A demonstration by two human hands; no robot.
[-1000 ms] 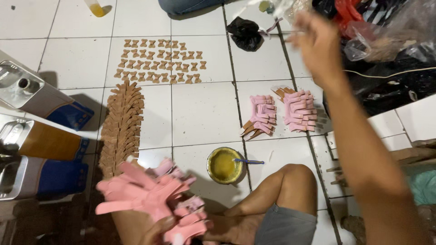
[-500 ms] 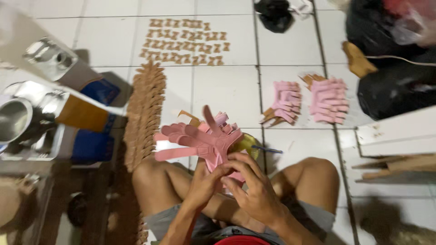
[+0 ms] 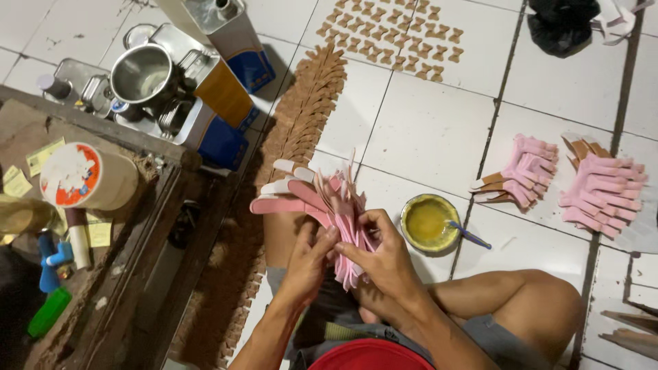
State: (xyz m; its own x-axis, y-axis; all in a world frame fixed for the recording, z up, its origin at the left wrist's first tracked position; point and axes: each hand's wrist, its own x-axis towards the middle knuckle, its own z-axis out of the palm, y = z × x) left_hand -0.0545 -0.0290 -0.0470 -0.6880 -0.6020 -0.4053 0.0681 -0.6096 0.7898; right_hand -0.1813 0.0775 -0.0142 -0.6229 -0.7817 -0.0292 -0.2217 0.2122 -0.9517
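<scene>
Far left I see a round steel pot on rectangular metal tins. Centre, near: left hand and right hand both pinch a fanned stack of pink strap-shaped cutouts above the lap. Just right, a small round bowl of yellow glue sits on white floor tiles. Far right, two piles of pink cutouts.

Bright, even overhead light on the white floor tiles, dim left side, slight motion blur.
</scene>
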